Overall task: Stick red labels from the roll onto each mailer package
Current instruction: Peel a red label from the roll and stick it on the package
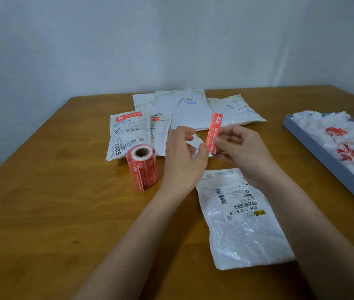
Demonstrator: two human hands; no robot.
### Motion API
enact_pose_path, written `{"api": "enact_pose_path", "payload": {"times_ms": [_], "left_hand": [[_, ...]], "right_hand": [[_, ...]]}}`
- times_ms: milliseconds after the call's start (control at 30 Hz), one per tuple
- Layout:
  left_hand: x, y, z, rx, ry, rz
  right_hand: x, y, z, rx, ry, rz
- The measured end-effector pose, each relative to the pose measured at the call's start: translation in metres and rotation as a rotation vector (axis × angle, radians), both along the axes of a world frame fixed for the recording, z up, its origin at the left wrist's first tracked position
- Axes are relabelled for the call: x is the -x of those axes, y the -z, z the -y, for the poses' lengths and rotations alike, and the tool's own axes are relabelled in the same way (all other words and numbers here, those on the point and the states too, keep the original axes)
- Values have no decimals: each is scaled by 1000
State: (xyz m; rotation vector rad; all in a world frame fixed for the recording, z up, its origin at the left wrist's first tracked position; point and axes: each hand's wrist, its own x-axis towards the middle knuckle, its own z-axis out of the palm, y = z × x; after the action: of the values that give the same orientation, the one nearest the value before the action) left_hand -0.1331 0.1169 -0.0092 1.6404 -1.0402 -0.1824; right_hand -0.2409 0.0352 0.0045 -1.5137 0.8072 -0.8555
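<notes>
roll (142, 168) left of near mailer (243, 221)

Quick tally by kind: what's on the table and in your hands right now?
Mailer packages: 6, nearest one
Label roll: 1
Peeled red label, held by both hands, right, left: 1
Grey tray: 1
Total: 9

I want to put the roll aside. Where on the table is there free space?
Bare wood lies left of the label roll up to the table edge, and along the near edge left of the near mailer. The far middle is crowded with mailers; the tray fills the right side.
</notes>
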Motion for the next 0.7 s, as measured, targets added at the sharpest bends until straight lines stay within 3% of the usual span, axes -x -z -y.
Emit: {"api": "enact_pose_path", "payload": {"times_ms": [167,467,700], "left_hand": [[11,12,13,-55,47,-566],[-2,29,15,-102,251,-794],[8,33,13,-64,367,-915]], "right_hand": [[13,21,13,-44,13,-13],[10,26,15,43,63,14],[12,30,11,-81,90,58]]}}
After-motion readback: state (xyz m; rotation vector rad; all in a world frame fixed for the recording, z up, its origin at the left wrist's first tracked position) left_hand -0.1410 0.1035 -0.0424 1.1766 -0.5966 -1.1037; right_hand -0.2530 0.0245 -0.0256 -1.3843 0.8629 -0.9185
